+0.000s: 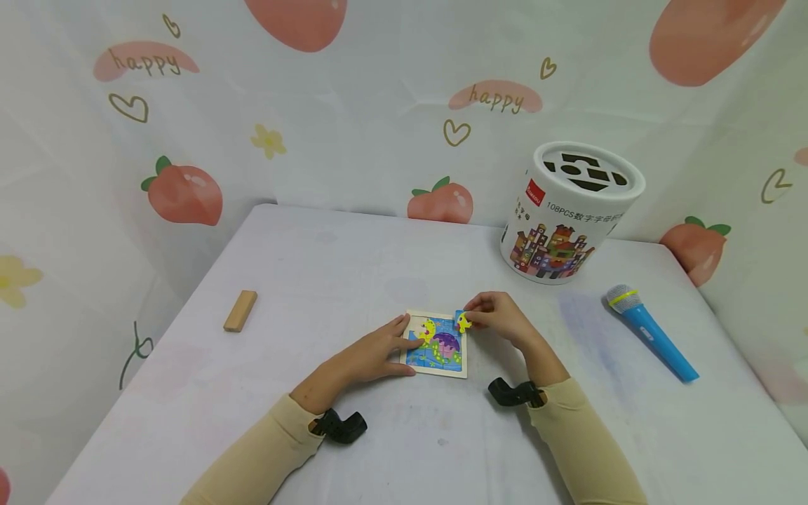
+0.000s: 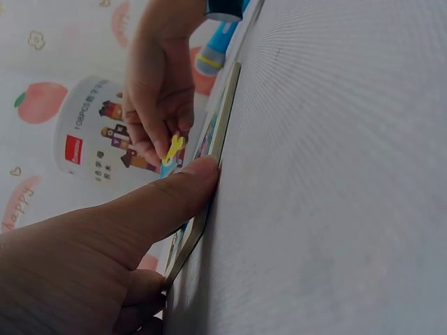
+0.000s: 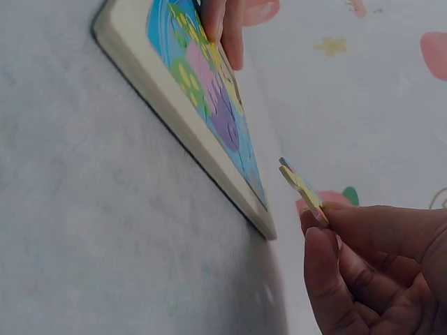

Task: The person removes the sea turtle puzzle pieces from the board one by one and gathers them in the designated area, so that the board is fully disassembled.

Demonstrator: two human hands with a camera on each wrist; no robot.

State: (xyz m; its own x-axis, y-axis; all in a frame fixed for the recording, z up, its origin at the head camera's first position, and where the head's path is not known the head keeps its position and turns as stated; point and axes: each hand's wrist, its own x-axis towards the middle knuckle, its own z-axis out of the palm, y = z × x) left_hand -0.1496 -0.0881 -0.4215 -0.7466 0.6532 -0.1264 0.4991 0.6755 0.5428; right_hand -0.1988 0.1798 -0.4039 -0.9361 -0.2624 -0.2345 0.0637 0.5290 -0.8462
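A jigsaw puzzle board with a pale wooden frame lies on the table, showing a yellow, green and purple cartoon creature on blue. My left hand holds its left side. The left thumb touches the near edge, and other fingers reach the far left corner and the picture. Between thumb and fingertips my right hand pinches a small blue-and-yellow puzzle piece over the board's far right corner. In the right wrist view, the piece is tilted and apart from the board.
Behind the board to the right stands a white bucket with a slotted lid. A blue toy microphone lies right of my right hand. A wooden block sits farther left. Printed cloth hangs behind the table.
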